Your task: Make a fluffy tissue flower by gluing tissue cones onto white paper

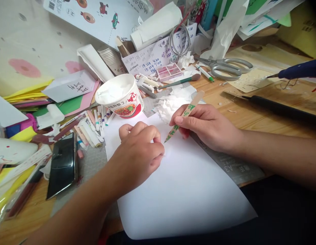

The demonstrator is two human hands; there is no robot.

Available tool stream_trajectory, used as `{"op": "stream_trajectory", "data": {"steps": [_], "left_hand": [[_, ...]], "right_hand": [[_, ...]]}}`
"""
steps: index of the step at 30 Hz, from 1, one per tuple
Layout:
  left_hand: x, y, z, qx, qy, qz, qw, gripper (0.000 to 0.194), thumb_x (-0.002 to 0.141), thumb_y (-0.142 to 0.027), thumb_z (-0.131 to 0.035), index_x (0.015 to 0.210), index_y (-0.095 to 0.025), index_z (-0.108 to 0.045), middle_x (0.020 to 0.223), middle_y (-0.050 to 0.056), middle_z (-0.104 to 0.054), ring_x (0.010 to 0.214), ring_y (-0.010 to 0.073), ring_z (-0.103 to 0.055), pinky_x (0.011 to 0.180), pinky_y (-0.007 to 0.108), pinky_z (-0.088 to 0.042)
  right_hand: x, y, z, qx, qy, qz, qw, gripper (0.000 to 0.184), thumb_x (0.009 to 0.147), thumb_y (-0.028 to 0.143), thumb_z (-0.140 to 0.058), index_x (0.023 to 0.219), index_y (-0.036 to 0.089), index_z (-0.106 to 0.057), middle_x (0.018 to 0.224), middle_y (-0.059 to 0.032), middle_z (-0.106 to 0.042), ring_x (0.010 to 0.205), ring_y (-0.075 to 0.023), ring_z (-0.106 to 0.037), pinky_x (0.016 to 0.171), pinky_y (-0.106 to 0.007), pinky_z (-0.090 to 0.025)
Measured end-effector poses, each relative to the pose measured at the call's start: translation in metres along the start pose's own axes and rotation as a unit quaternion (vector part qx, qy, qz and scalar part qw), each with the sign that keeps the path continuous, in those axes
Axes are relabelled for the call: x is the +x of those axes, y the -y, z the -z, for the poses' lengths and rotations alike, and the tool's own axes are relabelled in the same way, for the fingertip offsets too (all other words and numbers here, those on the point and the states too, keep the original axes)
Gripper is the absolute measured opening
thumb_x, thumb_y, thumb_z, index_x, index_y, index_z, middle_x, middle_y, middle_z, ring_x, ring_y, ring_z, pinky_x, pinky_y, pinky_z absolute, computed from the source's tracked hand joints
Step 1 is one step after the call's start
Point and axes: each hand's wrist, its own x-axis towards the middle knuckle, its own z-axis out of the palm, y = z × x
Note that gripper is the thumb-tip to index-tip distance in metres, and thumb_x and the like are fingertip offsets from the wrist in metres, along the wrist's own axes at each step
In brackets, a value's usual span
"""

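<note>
In my right hand (207, 127) is a flat, pale stick (197, 98) with green marks, held like a pen between thumb and fingers. Its narrow tip points down and left, close to the fingertips of my left hand (140, 151). The left fingers are curled and pressed together over a large white sheet of paper (178, 200); whatever they may hold is hidden. Just beyond the left hand, a white paper bowl (122, 97) with a printed food picture stands upright. Crumpled white tissue (170, 102) lies behind the stick.
Scissors (224, 66), a glue gun (298, 71) and a black-handled tool (272, 107) lie at the right. A phone (62, 165), several markers (90, 131) and coloured papers crowd the left. A grey cutting mat (93, 163) extends under the sheet. A paint palette (169, 71) sits behind.
</note>
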Motion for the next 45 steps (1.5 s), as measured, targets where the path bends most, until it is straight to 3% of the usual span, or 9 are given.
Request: {"op": "stream_trajectory", "data": {"steps": [3,8,14,21,27,33,37,41,45], "left_hand": [[0.002,0.001,-0.001,0.001,-0.044,0.019,0.999,0.022,0.078,-0.006,-0.056,0.067,-0.021,-0.067,0.085,0.002,-0.059,0.082,0.0209,-0.048,0.072,0.039,-0.02],[0.005,0.012,0.003,-0.153,-0.1,0.169,0.968,0.012,0.08,-0.021,-0.06,0.072,-0.022,-0.069,0.084,0.0,-0.057,0.084,0.0178,-0.056,0.079,0.036,-0.035],[0.005,0.021,0.004,-0.288,-0.064,0.239,0.925,0.011,0.077,-0.03,-0.065,0.07,-0.023,-0.069,0.084,0.0,-0.06,0.083,0.0174,-0.057,0.08,0.033,-0.042],[0.003,0.02,0.009,-0.157,-0.025,0.155,0.975,0.014,0.079,-0.026,-0.062,0.069,-0.025,-0.072,0.084,0.002,-0.059,0.088,0.0209,-0.054,0.084,0.04,-0.037],[0.001,0.025,0.009,-0.136,-0.001,0.141,0.981,0.014,0.08,-0.024,-0.063,0.069,-0.025,-0.072,0.082,0.002,-0.059,0.087,0.0215,-0.053,0.082,0.04,-0.036],[-0.002,0.02,0.012,-0.126,-0.006,0.128,0.984,0.004,0.076,-0.027,-0.067,0.075,-0.025,-0.071,0.087,0.002,-0.06,0.089,0.023,-0.052,0.082,0.041,-0.034],[-0.004,0.002,0.008,-0.036,0.01,0.073,0.997,0.014,0.07,-0.025,-0.074,0.084,-0.028,-0.072,0.092,0.002,-0.062,0.09,0.0255,-0.051,0.075,0.041,-0.025],[-0.002,-0.011,-0.001,0.033,0.01,0.037,0.999,0.011,0.075,-0.016,-0.063,0.075,-0.025,-0.07,0.088,0.002,-0.062,0.085,0.0228,-0.049,0.073,0.041,-0.023],[0.001,-0.009,-0.003,0.071,-0.037,0.036,0.996,0.021,0.079,-0.01,-0.055,0.068,-0.023,-0.067,0.085,0.002,-0.064,0.086,0.0239,-0.049,0.074,0.043,-0.023]], "right_hand": [[0.0,-0.005,0.0,0.02,-0.006,0.008,1.0,0.018,0.087,0.022,-0.058,0.071,0.016,-0.063,0.064,0.0009,-0.056,0.054,-0.009,-0.051,0.052,-0.022,-0.043],[-0.001,-0.006,0.002,0.094,-0.071,0.02,0.993,0.017,0.09,0.025,-0.059,0.075,0.018,-0.064,0.064,0.0014,-0.054,0.054,-0.0107,-0.053,0.052,-0.024,-0.046],[-0.002,0.002,0.002,0.084,-0.103,0.048,0.99,0.022,0.09,0.029,-0.062,0.07,0.021,-0.064,0.072,-0.0011,-0.059,0.06,-0.0119,-0.055,0.057,-0.026,-0.049],[-0.003,0.01,-0.003,-0.013,-0.044,0.045,0.998,0.025,0.09,0.022,-0.057,0.066,0.017,-0.064,0.07,-0.0019,-0.064,0.061,-0.0122,-0.058,0.057,-0.026,-0.047],[0.004,0.014,-0.015,-0.105,-0.001,-0.029,0.994,0.027,0.087,0.015,-0.057,0.062,0.015,-0.065,0.064,-0.0007,-0.065,0.054,-0.0098,-0.056,0.056,-0.025,-0.043],[0.007,0.013,-0.011,-0.088,-0.08,-0.013,0.993,0.026,0.082,0.009,-0.056,0.058,0.017,-0.061,0.052,0.0024,-0.057,0.052,-0.0107,-0.052,0.053,-0.025,-0.04],[0.006,0.013,-0.007,-0.09,-0.088,-0.005,0.992,0.028,0.082,0.01,-0.055,0.055,0.018,-0.058,0.051,0.0019,-0.057,0.051,-0.0107,-0.051,0.052,-0.025,-0.039],[0.004,0.012,-0.007,-0.088,-0.084,0.0,0.993,0.026,0.082,0.01,-0.055,0.057,0.018,-0.059,0.053,0.0019,-0.057,0.053,-0.0105,-0.051,0.053,-0.025,-0.04],[0.002,0.012,-0.008,-0.082,-0.083,0.004,0.993,0.024,0.081,0.01,-0.055,0.059,0.017,-0.059,0.054,0.0016,-0.057,0.053,-0.0107,-0.052,0.054,-0.025,-0.04]]}}
